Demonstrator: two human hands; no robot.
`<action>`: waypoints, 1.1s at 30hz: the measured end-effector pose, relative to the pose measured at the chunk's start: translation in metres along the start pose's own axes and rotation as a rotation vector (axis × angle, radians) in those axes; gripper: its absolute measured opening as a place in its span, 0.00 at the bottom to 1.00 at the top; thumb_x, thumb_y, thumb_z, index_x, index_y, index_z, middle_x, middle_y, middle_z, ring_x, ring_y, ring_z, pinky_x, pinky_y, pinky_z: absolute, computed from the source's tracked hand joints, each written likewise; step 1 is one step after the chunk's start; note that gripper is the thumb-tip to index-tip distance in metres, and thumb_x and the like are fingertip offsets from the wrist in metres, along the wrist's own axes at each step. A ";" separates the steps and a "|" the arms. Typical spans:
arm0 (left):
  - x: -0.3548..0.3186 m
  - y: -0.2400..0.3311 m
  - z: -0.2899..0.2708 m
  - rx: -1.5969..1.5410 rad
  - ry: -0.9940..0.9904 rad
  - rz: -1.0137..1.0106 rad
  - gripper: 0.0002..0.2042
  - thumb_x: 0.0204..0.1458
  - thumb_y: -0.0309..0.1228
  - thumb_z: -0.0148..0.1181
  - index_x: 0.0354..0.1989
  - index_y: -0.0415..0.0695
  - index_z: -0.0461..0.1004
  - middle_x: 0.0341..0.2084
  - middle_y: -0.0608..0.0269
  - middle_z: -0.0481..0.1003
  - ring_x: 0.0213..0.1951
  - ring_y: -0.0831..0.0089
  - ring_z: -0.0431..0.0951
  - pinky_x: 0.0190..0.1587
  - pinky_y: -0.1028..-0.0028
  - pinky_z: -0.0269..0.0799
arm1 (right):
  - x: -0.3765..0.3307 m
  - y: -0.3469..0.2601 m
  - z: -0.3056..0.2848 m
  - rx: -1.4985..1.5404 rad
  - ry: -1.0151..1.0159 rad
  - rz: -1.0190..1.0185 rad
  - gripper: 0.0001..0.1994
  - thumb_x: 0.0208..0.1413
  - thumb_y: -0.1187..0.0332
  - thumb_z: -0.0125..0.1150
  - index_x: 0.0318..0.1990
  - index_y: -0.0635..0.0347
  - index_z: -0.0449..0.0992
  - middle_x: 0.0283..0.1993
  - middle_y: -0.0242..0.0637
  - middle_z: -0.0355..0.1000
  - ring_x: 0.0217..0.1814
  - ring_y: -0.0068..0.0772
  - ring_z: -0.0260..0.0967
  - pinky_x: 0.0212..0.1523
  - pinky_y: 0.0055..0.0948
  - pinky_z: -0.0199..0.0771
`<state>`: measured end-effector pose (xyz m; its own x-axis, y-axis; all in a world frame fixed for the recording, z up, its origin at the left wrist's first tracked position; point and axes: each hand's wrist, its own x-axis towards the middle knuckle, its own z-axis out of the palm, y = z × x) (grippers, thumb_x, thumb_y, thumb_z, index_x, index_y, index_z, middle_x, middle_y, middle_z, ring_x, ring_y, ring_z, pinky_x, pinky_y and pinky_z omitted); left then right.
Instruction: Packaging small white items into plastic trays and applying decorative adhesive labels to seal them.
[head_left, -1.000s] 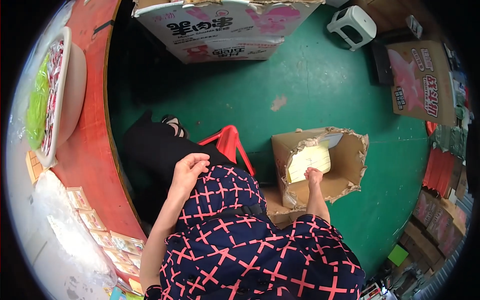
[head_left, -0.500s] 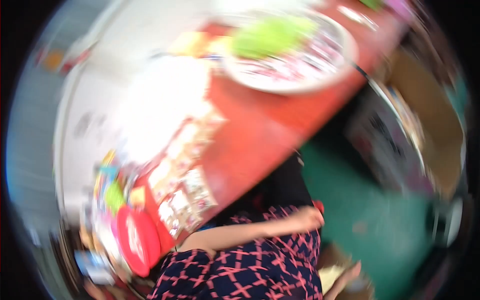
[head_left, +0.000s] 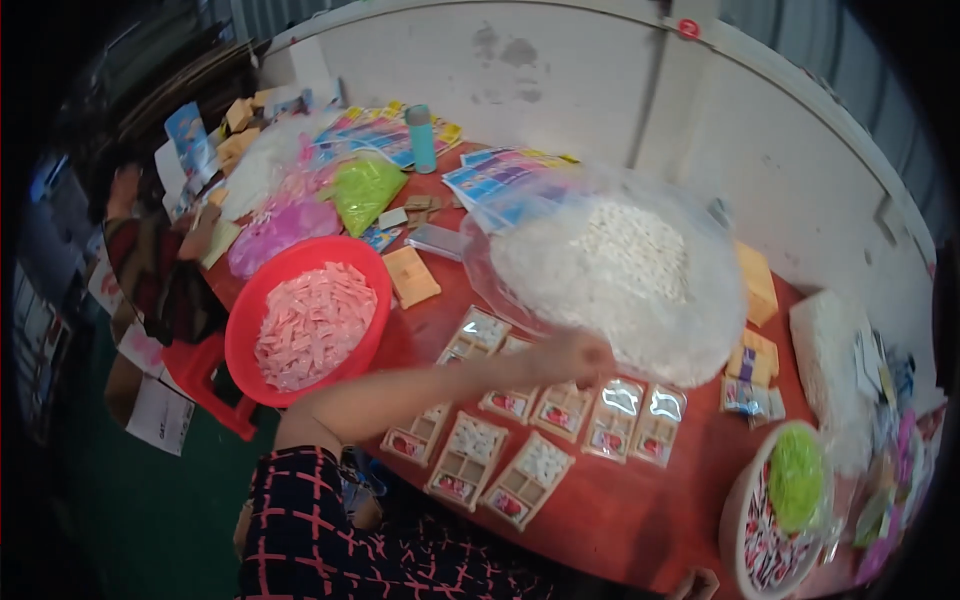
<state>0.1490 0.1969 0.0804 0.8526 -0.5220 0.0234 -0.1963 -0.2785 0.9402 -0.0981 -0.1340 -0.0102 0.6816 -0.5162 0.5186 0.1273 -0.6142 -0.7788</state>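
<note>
View swung to table point(head_left: 640, 520); hand point(head_left: 572, 356) over trays point(head_left: 560, 410)

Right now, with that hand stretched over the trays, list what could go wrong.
1. The left hand reaches across the compartment trays; the forearm could sweep them out of line.
2. The big clear bag of white pieces bulges beside the hand; a snag could spill it.
3. The red bowl of pink pieces sits near the table edge.

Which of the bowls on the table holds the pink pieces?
The red basin at the table's left edge, heaped with pink pieces. The other bowl, at the lower right, holds a green bag instead.
</note>
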 end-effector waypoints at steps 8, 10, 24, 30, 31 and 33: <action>0.052 -0.142 -0.287 0.402 1.010 -0.191 0.07 0.45 0.25 0.53 0.33 0.39 0.73 0.28 0.58 0.75 0.31 0.67 0.76 0.30 0.71 0.71 | 0.042 -0.050 0.096 -0.226 -0.442 -0.347 0.04 0.51 0.76 0.52 0.34 0.61 0.72 0.29 0.42 0.71 0.26 0.38 0.69 0.29 0.28 0.70; 0.068 -0.162 -0.294 0.714 1.024 -0.295 0.07 0.45 0.25 0.53 0.33 0.40 0.73 0.30 0.55 0.76 0.35 0.63 0.77 0.35 0.69 0.72 | 0.044 -0.065 0.104 -0.297 -0.480 -0.363 0.03 0.52 0.75 0.53 0.34 0.60 0.72 0.28 0.41 0.71 0.27 0.38 0.70 0.29 0.29 0.70; 0.132 -0.171 -0.240 1.204 0.419 0.003 0.08 0.46 0.27 0.52 0.34 0.39 0.73 0.33 0.50 0.74 0.39 0.57 0.76 0.35 0.62 0.74 | 0.062 -0.107 0.118 -0.476 -0.609 -0.475 0.04 0.49 0.78 0.55 0.33 0.62 0.72 0.28 0.44 0.71 0.27 0.43 0.70 0.28 0.32 0.71; 0.088 -0.157 -0.339 1.089 1.063 -0.223 0.06 0.43 0.28 0.55 0.30 0.43 0.76 0.27 0.51 0.76 0.33 0.55 0.77 0.34 0.61 0.73 | 0.086 -0.134 0.130 -0.393 -0.629 -0.599 0.04 0.50 0.77 0.56 0.34 0.63 0.72 0.29 0.44 0.72 0.28 0.43 0.72 0.29 0.31 0.73; 0.077 -0.146 -0.353 0.931 1.250 -0.231 0.06 0.43 0.28 0.56 0.30 0.42 0.76 0.27 0.50 0.76 0.32 0.54 0.77 0.34 0.60 0.73 | 0.092 -0.142 0.134 -0.357 -0.641 -0.629 0.03 0.50 0.77 0.57 0.32 0.64 0.72 0.27 0.43 0.72 0.27 0.42 0.71 0.27 0.30 0.72; 0.063 -0.121 -0.375 0.773 1.435 -0.233 0.07 0.43 0.29 0.56 0.30 0.42 0.75 0.27 0.50 0.76 0.32 0.53 0.76 0.33 0.59 0.72 | 0.102 -0.146 0.144 -0.257 -0.640 -0.627 0.02 0.51 0.76 0.57 0.32 0.64 0.71 0.28 0.44 0.72 0.28 0.42 0.71 0.28 0.30 0.72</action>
<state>0.4082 0.4997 0.0959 0.5346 0.5909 0.6042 0.1878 -0.7801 0.5968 0.0565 -0.0113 0.1054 0.8196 0.3347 0.4650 0.4951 -0.8222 -0.2808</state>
